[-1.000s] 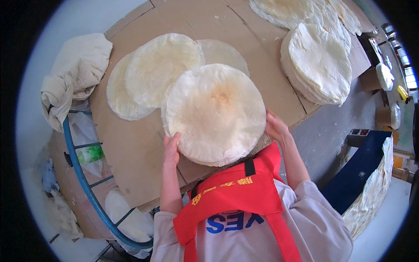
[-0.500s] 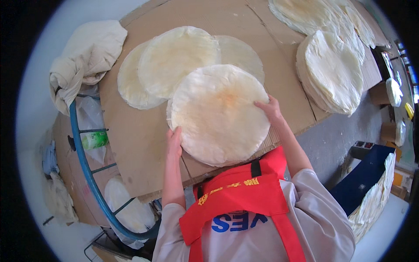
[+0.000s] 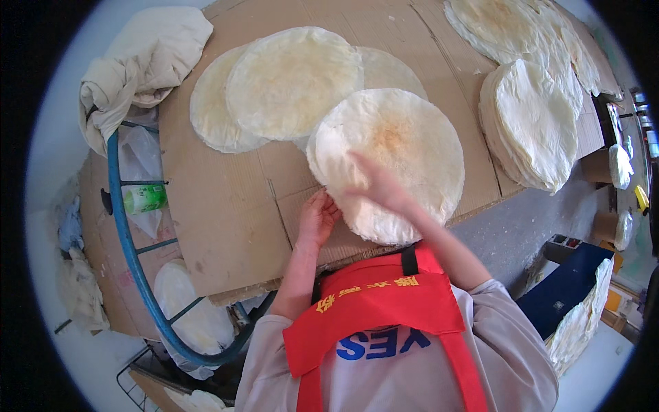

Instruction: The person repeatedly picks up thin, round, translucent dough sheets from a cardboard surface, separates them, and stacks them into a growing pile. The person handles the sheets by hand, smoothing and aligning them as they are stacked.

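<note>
A stack of thin, pale round flatbreads [image 3: 419, 158] lies at the table's near edge, its top one browned toward the far side. My left hand [image 3: 320, 218] is at the stack's lower left rim, fingers curled and closed on the edge of a flatbread; how many layers they hold is hidden. Over the stack's left part is my right hand [image 3: 381, 189], blurred, with thumb and fingers apart and nothing seen in them. Behind the stack, overlapping flatbreads [image 3: 295, 82] lie on the cardboard.
Brown cardboard [image 3: 233, 220] covers the table. A taller pile of flatbreads [image 3: 532, 123] stands at the right, with more loose sheets [image 3: 498, 27] behind it. On the left are a blue metal rail [image 3: 127, 233], a bundled white cloth [image 3: 147, 62] and a green-labelled plastic item [image 3: 145, 198].
The near stack now appears farther right. My left hand has shifted right along its lower left rim. My right hand has left the right rim and come across to the stack's left part.
</note>
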Action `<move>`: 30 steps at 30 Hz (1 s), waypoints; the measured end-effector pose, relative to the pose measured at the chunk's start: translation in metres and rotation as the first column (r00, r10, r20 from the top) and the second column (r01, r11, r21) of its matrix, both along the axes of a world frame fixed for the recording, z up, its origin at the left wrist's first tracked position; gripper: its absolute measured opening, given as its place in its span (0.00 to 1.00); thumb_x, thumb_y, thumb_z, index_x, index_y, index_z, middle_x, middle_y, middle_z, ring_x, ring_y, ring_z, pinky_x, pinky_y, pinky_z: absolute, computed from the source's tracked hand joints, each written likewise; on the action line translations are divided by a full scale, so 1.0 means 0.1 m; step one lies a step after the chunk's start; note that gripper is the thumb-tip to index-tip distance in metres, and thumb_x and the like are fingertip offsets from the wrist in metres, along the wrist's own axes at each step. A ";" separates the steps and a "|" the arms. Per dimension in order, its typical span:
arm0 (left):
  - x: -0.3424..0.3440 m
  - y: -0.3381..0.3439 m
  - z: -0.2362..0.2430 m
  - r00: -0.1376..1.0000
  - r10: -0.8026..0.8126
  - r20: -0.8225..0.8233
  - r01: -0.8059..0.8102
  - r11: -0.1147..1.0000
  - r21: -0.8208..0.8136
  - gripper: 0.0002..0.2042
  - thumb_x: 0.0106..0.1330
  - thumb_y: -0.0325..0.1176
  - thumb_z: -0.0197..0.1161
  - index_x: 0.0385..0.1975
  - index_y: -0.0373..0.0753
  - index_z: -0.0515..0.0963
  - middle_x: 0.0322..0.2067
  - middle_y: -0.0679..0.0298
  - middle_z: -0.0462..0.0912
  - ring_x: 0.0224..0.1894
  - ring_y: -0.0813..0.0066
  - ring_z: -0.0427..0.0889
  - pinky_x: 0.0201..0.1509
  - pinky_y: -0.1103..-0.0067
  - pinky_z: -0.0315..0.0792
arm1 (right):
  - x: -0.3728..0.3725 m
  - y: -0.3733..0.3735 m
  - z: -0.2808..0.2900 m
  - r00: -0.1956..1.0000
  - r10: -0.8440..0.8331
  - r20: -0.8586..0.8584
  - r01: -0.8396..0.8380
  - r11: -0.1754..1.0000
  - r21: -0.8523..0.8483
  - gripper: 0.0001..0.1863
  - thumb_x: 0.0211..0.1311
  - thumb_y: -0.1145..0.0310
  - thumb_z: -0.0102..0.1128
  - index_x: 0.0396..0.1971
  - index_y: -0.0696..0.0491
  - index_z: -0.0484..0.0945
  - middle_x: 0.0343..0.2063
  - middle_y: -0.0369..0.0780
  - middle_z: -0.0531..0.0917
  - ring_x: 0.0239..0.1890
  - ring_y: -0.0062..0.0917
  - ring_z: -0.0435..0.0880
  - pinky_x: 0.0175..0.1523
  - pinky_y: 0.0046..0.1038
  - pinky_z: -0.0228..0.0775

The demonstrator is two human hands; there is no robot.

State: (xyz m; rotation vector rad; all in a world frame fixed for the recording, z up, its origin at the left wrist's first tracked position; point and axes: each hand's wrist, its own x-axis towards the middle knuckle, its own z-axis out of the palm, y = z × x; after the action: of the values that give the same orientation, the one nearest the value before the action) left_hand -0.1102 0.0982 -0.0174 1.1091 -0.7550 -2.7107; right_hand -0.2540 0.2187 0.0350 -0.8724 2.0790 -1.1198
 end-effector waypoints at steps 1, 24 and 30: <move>-0.04 0.02 0.03 1.000 -0.023 -0.003 0.023 0.999 -0.035 0.12 0.64 0.37 0.48 0.41 0.38 0.71 0.32 0.64 0.78 0.33 0.74 0.77 0.35 0.77 0.72 | 0.23 -0.06 -0.18 0.990 0.026 -0.136 -0.040 0.994 -0.100 0.43 0.41 0.58 0.66 0.57 0.55 0.56 0.55 0.49 0.63 0.57 0.38 0.63 0.59 0.31 0.55; -0.11 -0.22 0.10 0.983 -0.101 -0.151 0.129 0.973 0.192 0.21 0.66 0.46 0.40 0.51 0.39 0.63 0.49 0.61 0.70 0.51 0.68 0.69 0.53 0.71 0.64 | 0.59 -0.13 -0.10 0.895 -0.117 -0.430 0.169 0.982 0.086 0.22 0.47 0.77 0.46 0.47 0.55 0.66 0.41 0.47 0.74 0.41 0.38 0.75 0.42 0.35 0.69; -0.04 -0.24 -0.07 0.988 -0.070 -0.136 0.102 0.964 0.245 0.17 0.64 0.39 0.46 0.49 0.37 0.65 0.46 0.59 0.73 0.48 0.69 0.72 0.51 0.71 0.66 | 0.46 -0.13 0.08 0.885 0.033 -0.465 0.099 0.961 0.257 0.17 0.47 0.75 0.49 0.41 0.55 0.69 0.34 0.44 0.77 0.32 0.38 0.78 0.33 0.33 0.70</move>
State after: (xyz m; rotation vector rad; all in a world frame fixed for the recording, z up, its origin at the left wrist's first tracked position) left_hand -0.1138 0.0744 -0.0243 0.9569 -0.4594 -2.9818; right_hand -0.2082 0.2061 0.0430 -1.0445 2.5725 -0.6466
